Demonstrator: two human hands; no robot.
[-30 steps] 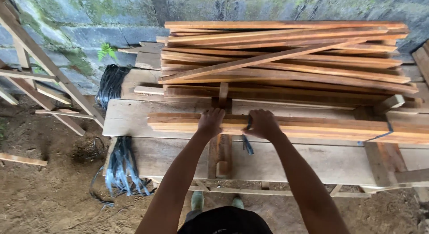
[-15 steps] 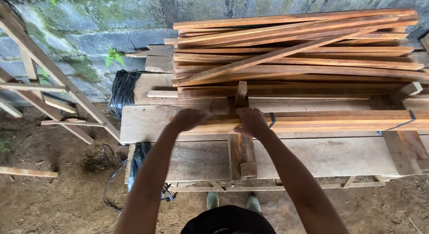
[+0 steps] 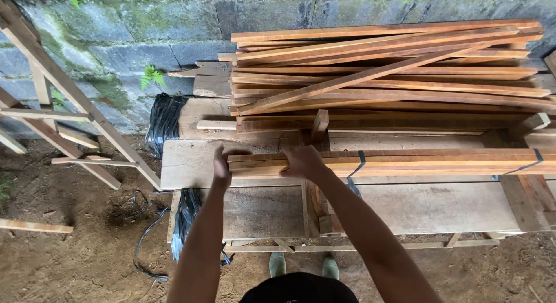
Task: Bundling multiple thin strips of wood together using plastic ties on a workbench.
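A bundle of long reddish wooden slats (image 3: 428, 162) lies across a rough plank workbench (image 3: 405, 207), bound by dark plastic straps (image 3: 360, 163). My left hand (image 3: 223, 167) presses flat against the bundle's left end, fingers spread. My right hand (image 3: 301, 162) rests on top of the bundle a little to the right, fingers curled over the slats. A short upright wooden stop (image 3: 319, 125) stands just behind the bundle.
A loose pile of slats (image 3: 382, 71) is stacked at the back against a mossy block wall (image 3: 145, 25). Black strapping bundles (image 3: 165, 120) hang at the bench's left end and below (image 3: 184, 219). A wooden frame (image 3: 52, 100) leans at left on bare dirt.
My left hand moved left from the top of the bundle to its left end. My right hand shifted left along the top. The view drifted, so the bench sits further right.
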